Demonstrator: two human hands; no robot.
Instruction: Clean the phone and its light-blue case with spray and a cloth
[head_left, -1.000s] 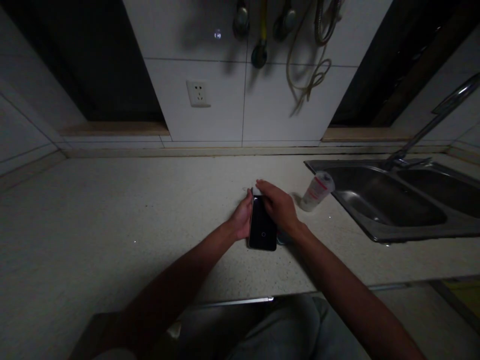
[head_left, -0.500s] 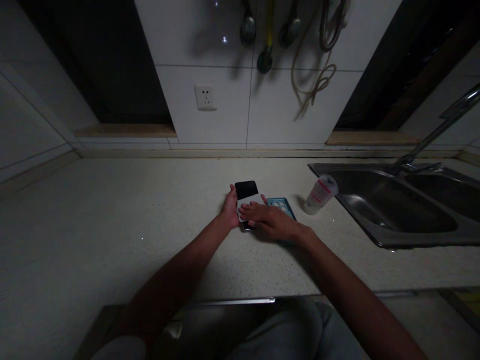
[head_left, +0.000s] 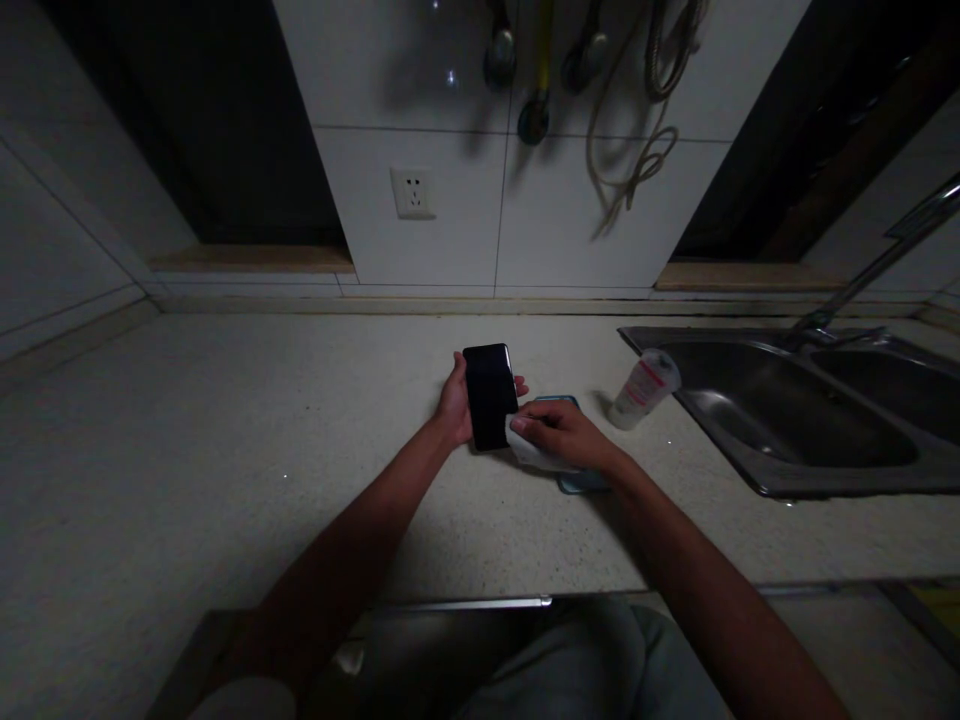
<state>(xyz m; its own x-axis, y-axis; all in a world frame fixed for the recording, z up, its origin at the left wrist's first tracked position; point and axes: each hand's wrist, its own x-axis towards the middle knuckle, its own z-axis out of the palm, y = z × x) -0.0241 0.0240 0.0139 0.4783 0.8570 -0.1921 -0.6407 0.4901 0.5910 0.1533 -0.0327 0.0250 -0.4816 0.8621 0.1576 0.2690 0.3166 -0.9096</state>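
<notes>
A smartphone (head_left: 490,395) with a dark screen facing up rests in my left hand (head_left: 454,408), its thumb along the left edge and fingertips showing past the right edge. My right hand (head_left: 562,433) pinches a white tissue (head_left: 534,456) at the phone's lower right corner. The tissue hangs down below the fingers; whether it touches the phone I cannot tell. Beneath my right hand a teal phone case (head_left: 583,484) lies on the counter, mostly covered by the hand and tissue.
A clear plastic cup (head_left: 643,388) with red print stands right of the case, leaning slightly. Farther right is a steel double sink (head_left: 757,470) with a faucet (head_left: 825,320). The pale counter (head_left: 300,400) runs along a tiled wall with a socket (head_left: 412,193), pipes and a tied cord (head_left: 637,180).
My right hand has moved right and down off the screen with the tissue, going from flat to pinched. The screen is now mostly uncovered, and the phone sits slightly higher.
</notes>
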